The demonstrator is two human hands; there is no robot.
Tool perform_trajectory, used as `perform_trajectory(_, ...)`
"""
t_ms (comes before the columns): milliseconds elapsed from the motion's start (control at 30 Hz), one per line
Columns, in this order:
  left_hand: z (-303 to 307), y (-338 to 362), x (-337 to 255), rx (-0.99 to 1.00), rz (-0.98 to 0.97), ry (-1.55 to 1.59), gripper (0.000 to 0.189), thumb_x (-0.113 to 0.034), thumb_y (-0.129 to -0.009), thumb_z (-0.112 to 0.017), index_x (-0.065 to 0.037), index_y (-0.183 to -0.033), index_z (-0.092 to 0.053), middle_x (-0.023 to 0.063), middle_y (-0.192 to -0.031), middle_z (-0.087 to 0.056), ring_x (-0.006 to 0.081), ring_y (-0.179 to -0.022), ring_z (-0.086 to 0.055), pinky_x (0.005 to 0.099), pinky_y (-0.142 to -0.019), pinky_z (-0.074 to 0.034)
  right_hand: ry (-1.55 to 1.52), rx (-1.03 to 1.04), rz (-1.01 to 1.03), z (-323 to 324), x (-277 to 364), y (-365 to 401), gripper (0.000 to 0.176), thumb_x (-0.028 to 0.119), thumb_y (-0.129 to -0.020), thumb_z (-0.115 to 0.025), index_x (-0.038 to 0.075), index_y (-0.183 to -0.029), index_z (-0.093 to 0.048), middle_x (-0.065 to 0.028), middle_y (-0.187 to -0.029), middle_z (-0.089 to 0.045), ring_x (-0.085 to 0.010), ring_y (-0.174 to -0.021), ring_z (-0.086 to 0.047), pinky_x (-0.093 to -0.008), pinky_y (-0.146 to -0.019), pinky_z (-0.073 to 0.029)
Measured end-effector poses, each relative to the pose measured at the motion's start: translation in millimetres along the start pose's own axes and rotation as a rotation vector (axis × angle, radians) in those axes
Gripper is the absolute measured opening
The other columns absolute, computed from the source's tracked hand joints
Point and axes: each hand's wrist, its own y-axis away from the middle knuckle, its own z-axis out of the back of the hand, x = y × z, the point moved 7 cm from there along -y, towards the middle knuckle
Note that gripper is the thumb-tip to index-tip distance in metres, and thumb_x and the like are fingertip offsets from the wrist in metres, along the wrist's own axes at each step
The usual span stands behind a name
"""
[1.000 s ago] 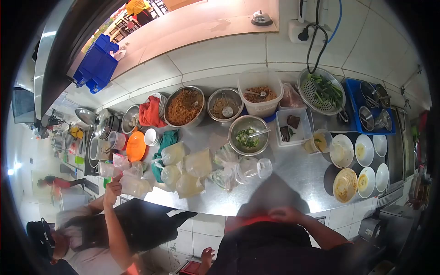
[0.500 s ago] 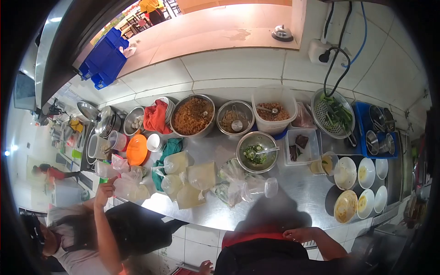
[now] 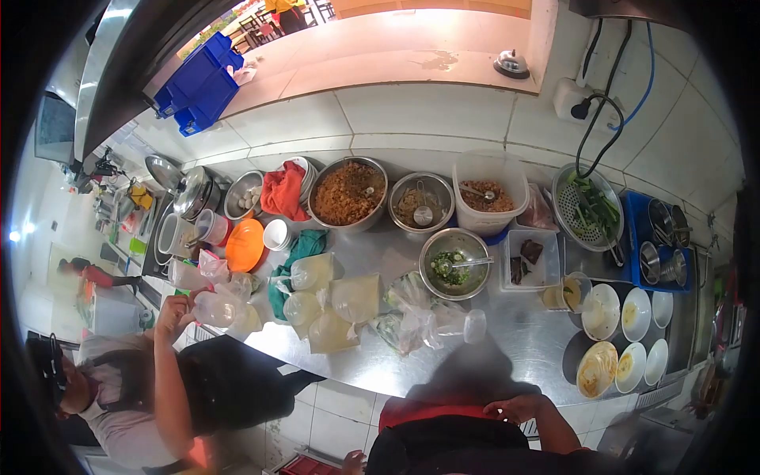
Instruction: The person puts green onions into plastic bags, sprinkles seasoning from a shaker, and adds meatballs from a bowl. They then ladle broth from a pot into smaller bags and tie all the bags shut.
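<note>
In the head view, the person's right hand (image 3: 514, 409) is at the bottom middle of the frame, resting on the dark and red clothes (image 3: 443, 443). Its fingers are loose and a little bent, and it holds nothing. The nearest thing is the pile of clear crinkly plastic bags (image 3: 419, 317) on the shiny steel counter (image 3: 522, 340), up and a bit left of that hand. The pile stretches from left to right. The left hand (image 3: 354, 461) peeks in at the bottom edge, farther from the bags; I cannot tell if it is open. At the left, a co-worker's hand (image 3: 176, 313) touches a clear bag of pale liquid (image 3: 222, 310).
</note>
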Motion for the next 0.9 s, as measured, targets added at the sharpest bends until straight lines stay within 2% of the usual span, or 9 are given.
perform_trajectory(167,-4.0,0.7,7.3,0.023,0.010,-0.001,0.042,-0.026,-0.093,-0.054,-0.019,-0.132,-0.038,0.0050,-0.110,-0.058,0.0149,-0.079,-0.055,0.0293,-0.061,-0.046,-0.055,0.052,0.053,-44.0,16.2,5.0,0.069,0.033,-0.093,-0.056,0.010,-0.148,-0.020,-0.0070,-0.098,-0.065,-0.0141,-0.081,-0.065,-0.0239,-0.063,-0.053)
perform_trajectory(433,3.9,-20.8,27.9,0.079,0.015,0.106,0.047,-0.031,-0.094,-0.053,-0.023,-0.136,-0.034,0.0029,-0.113,-0.057,0.0136,-0.076,-0.053,0.0288,-0.059,-0.044,-0.039,0.030,0.203,-56.2,29.9,9.1,0.077,0.037,-0.089,-0.061,0.007,-0.147,-0.022,-0.0067,-0.095,-0.062,-0.0124,-0.082,-0.062,-0.0239,-0.067,-0.051)
perform_trajectory(567,-49.9,-57.2,90.6,0.649,0.073,0.500,0.049,-0.033,-0.095,-0.053,-0.025,-0.138,-0.032,0.0019,-0.114,-0.056,0.0129,-0.074,-0.051,0.0286,-0.058,-0.044,0.081,-0.262,0.160,-57.7,31.6,6.4,0.077,0.041,-0.089,-0.061,0.004,-0.146,-0.025,-0.0025,-0.087,-0.059,-0.0117,-0.077,-0.060,-0.0238,-0.065,-0.051)
perform_trajectory(633,-66.8,-20.3,65.2,0.640,0.036,0.316,0.052,-0.034,-0.097,-0.050,-0.026,-0.143,-0.027,0.0068,-0.130,-0.050,0.0222,-0.111,-0.055,0.0412,-0.084,-0.051,0.168,-0.361,0.137,-62.4,33.5,11.2,0.075,0.041,-0.089,-0.061,0.004,-0.145,-0.027,-0.0019,-0.084,-0.058,-0.0117,-0.074,-0.059,-0.0243,-0.064,-0.050)
perform_trajectory(667,-83.2,-7.2,54.6,0.809,0.094,0.308,0.061,-0.043,-0.095,-0.052,-0.023,-0.145,-0.024,0.0072,-0.137,-0.047,0.0250,-0.122,-0.050,0.0464,-0.094,-0.047,0.199,-0.372,0.139,-67.7,35.1,11.9,0.075,0.041,-0.089,-0.061,0.004,-0.144,-0.028,-0.0016,-0.082,-0.057,-0.0117,-0.073,-0.058,-0.0246,-0.063,-0.050)
perform_trajectory(733,-70.1,56.3,-28.0,0.771,0.092,0.218,0.074,-0.046,-0.087,-0.063,-0.020,-0.145,-0.024,0.0045,-0.149,-0.029,0.0246,-0.134,-0.035,0.0485,-0.100,-0.042,0.257,-0.362,0.168,-76.9,39.7,13.1,0.073,0.041,-0.089,-0.061,0.004,-0.143,-0.030,-0.0010,-0.079,-0.055,-0.0117,-0.069,-0.057,-0.0251,-0.062,-0.050)
perform_trajectory(800,-70.5,-7.7,31.7,0.525,0.157,0.252,0.088,-0.053,-0.081,-0.067,-0.022,-0.147,-0.018,0.0079,-0.147,-0.032,0.0310,-0.135,-0.032,0.0562,-0.101,-0.037,0.283,-0.308,0.224,-87.6,44.6,13.8,0.072,0.041,-0.089,-0.062,0.004,-0.142,-0.032,-0.0004,-0.076,-0.054,-0.0117,-0.066,-0.056,-0.0256,-0.061,-0.049)
perform_trajectory(833,-62.1,-1.2,22.6,0.542,-0.120,0.038,0.098,-0.060,-0.077,-0.067,-0.025,-0.149,-0.010,0.0087,-0.146,-0.033,0.0325,-0.135,-0.032,0.0577,-0.102,-0.036,0.298,-0.272,0.260,-94.1,47.9,13.9,0.071,0.041,-0.089,-0.062,0.003,-0.142,-0.033,-0.0001,-0.075,-0.053,-0.0117,-0.065,-0.055,-0.0259,-0.060,-0.049)
perform_trajectory(900,-62.2,-26.7,42.1,0.512,-0.149,0.023,0.089,-0.060,-0.080,-0.064,-0.025,-0.146,-0.017,0.0091,-0.141,-0.039,0.0318,-0.130,-0.040,0.0569,-0.099,-0.037,0.354,-0.184,0.365,-110.7,63.7,16.8,0.070,0.040,-0.088,-0.062,0.003,-0.141,-0.035,0.0005,-0.072,-0.052,-0.0117,-0.061,-0.054,-0.0264,-0.059,-0.048)
